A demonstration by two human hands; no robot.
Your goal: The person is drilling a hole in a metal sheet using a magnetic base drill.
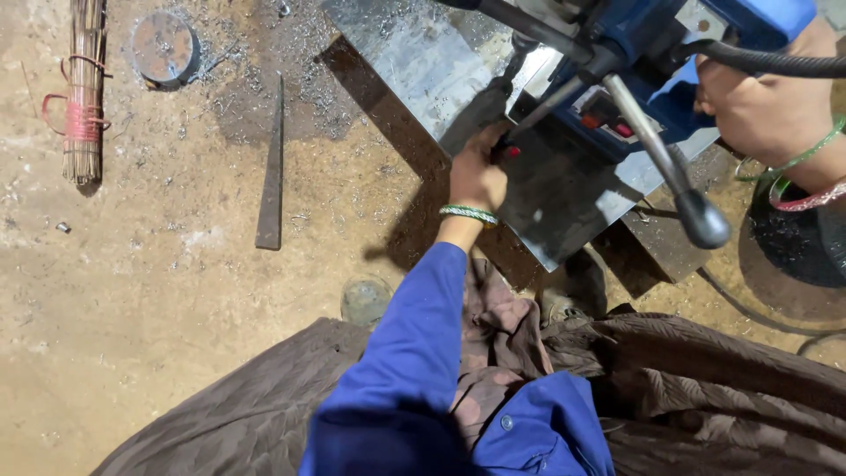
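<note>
Head view: left hand (476,176), fingers closed round a red-tipped lever (511,151) of the blue drill machine (634,79), which stands on a steel plate (423,62). Right hand (762,106) lies on the machine body; its grip cannot be told. Plate edge borders open dirt floor (159,291) strewn with shavings, flat bar (271,167), round disc (163,46), stick bundle (84,97).

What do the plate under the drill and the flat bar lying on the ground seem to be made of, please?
The plate looks like bare steel: grey, scuffed, dully reflective. The flat bar seems rusty iron or steel: dark brown, matte, straight-edged.
</note>
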